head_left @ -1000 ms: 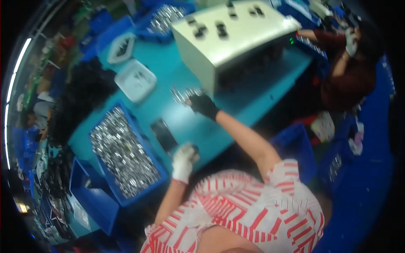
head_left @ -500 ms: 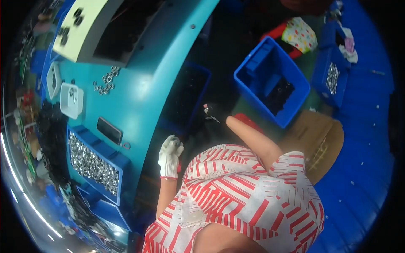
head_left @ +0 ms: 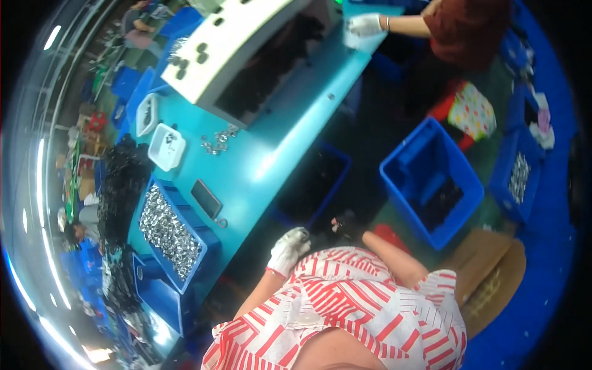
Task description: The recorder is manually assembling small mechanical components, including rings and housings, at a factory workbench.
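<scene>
My left hand (head_left: 288, 250), in a white knit glove with a red cuff, is low in front of my striped shirt, to the right of the table edge. Its fingers are curled round a small grey part (head_left: 300, 232), whose shape is mostly hidden. Of my right arm (head_left: 394, 256) only a bare stretch below the sleeve shows; the hand itself is out of sight. Nearest the left hand on the table side is a blue bin (head_left: 213, 243) filled with small shiny metal parts. Beyond it on the turquoise table (head_left: 246, 191) lies a dark phone (head_left: 206, 198) with a ring strap.
Metal rings (head_left: 219, 140) and white trays (head_left: 166, 147) are on the table, beside a cream machine (head_left: 209, 74). A co-worker's gloved hand (head_left: 365, 29) rests at the table's far end. A blue crate (head_left: 385, 169) with black parts stands right; cardboard (head_left: 493, 271) lies near it.
The whole view has shifted and turned, so the table and crate sit lower and further right. A co-worker's arm and gloved hand now show at the top. My left hand keeps its fingers curled.
</scene>
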`<state>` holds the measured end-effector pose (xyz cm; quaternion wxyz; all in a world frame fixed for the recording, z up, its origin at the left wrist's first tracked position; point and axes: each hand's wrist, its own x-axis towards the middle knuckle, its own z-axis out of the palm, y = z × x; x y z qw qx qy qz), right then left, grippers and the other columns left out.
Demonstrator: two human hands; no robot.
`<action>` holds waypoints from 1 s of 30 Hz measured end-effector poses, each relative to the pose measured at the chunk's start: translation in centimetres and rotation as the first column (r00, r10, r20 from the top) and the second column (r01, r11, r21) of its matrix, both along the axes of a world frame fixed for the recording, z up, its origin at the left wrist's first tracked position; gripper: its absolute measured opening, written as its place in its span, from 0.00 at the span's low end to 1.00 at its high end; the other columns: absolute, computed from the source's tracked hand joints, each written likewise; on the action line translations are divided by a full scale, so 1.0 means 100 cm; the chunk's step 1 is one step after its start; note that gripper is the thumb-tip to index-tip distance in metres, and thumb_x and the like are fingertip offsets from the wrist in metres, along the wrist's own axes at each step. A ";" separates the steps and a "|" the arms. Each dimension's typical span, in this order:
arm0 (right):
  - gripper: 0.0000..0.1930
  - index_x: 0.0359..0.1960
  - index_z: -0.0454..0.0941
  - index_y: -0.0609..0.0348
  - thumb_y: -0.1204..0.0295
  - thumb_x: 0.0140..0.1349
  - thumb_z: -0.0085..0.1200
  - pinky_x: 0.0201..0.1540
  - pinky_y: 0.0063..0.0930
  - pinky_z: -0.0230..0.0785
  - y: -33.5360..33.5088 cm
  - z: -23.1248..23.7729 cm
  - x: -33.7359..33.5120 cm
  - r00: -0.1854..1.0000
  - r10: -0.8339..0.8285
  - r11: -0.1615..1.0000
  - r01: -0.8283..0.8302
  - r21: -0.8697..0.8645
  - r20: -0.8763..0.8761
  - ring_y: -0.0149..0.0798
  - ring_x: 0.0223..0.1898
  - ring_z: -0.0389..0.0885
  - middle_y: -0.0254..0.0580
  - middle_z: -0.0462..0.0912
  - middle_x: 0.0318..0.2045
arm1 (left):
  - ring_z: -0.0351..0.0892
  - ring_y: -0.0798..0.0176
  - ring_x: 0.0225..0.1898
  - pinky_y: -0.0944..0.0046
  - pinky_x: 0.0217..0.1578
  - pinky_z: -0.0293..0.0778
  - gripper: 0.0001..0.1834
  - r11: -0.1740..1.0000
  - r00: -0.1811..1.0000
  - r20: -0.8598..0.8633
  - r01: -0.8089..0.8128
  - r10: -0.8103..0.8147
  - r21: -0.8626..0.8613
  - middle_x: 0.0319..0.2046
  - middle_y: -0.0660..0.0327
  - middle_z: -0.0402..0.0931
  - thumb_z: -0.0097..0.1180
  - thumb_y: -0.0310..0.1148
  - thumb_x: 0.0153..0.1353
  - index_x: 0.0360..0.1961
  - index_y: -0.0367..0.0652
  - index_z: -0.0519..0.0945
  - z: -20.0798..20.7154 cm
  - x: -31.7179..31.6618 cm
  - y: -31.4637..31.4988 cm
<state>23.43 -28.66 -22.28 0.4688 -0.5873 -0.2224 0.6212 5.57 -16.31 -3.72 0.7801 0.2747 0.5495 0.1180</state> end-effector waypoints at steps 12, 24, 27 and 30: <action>0.24 0.57 0.66 0.61 0.77 0.56 0.54 0.36 0.25 0.71 0.116 0.214 -0.006 0.976 0.042 0.926 0.043 0.374 -0.216 0.27 0.34 0.74 0.35 0.75 0.39 | 0.74 0.67 0.30 0.72 0.30 0.73 0.20 0.949 0.965 0.230 -0.183 0.124 0.257 0.36 0.61 0.74 0.53 0.29 0.57 0.52 0.38 0.70 0.068 -0.019 0.043; 0.20 0.50 0.72 0.61 0.74 0.54 0.57 0.46 0.25 0.69 0.171 0.252 -0.074 0.868 0.074 0.855 -0.308 0.417 0.491 0.36 0.42 0.78 0.45 0.78 0.42 | 0.76 0.66 0.33 0.74 0.29 0.73 0.25 0.950 0.895 0.409 -0.266 0.180 0.165 0.37 0.59 0.75 0.53 0.31 0.59 0.55 0.33 0.64 0.079 -0.060 0.091; 0.19 0.49 0.72 0.61 0.74 0.54 0.57 0.43 0.25 0.70 0.181 0.247 -0.085 0.875 0.077 0.881 -0.284 0.379 0.477 0.35 0.41 0.78 0.45 0.78 0.41 | 0.76 0.65 0.36 0.73 0.32 0.73 0.26 0.954 0.867 0.457 -0.278 0.200 0.110 0.39 0.58 0.74 0.52 0.31 0.59 0.57 0.32 0.62 0.082 -0.072 0.100; 0.18 0.49 0.73 0.60 0.74 0.55 0.57 0.41 0.26 0.70 0.197 0.244 -0.091 0.837 0.084 0.855 -0.340 0.392 0.541 0.35 0.39 0.78 0.44 0.77 0.41 | 0.75 0.64 0.38 0.72 0.33 0.75 0.25 0.956 0.844 0.490 -0.286 0.220 0.063 0.41 0.57 0.73 0.52 0.29 0.59 0.57 0.32 0.63 0.079 -0.084 0.113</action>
